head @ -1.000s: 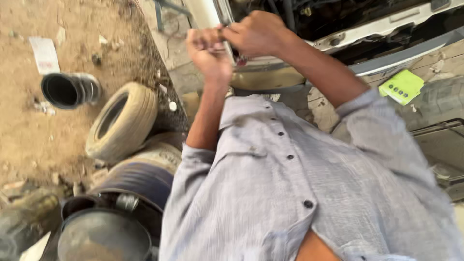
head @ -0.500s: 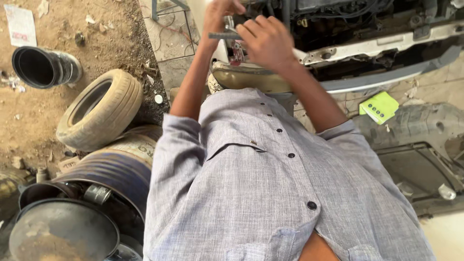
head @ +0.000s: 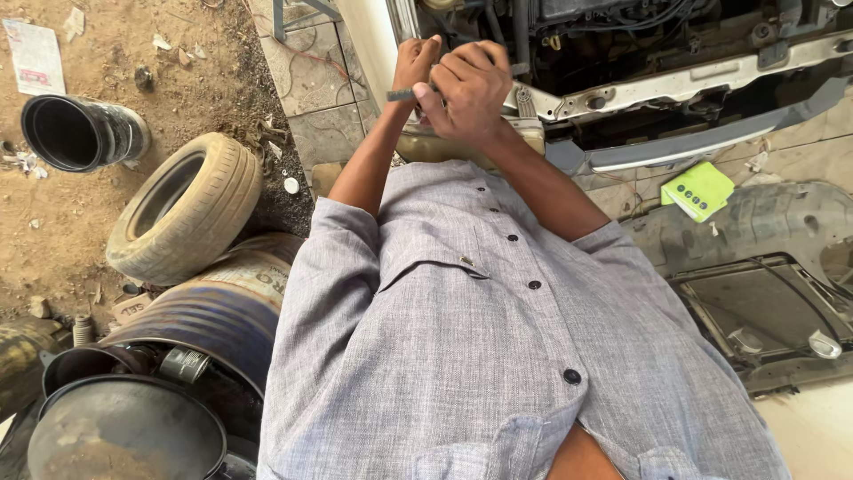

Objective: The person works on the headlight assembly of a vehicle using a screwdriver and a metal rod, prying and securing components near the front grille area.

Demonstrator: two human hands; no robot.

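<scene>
My left hand [head: 414, 64] and my right hand [head: 468, 87] are raised together in front of my grey buttoned shirt [head: 480, 338]. Between them is a small dark metal tool [head: 400, 95], its end sticking out to the left. My right fingers curl over it and my left hand presses against it from behind. The rest of the tool is hidden by my fingers. Both hands are just before the open engine bay of a white car [head: 657, 84] whose front bumper is off.
A worn tyre [head: 182, 206] lies on the dirt at left, a black pipe section [head: 80, 133] beyond it. A blue drum [head: 213, 311] and a round metal pan [head: 124, 436] stand at lower left. A black plastic panel [head: 755, 293] and a green packet [head: 698, 189] lie at right.
The view has shifted, so the tyre and drum sit further right in the picture. My hands stay together at the car's front, and the tool's end now shows between them.
</scene>
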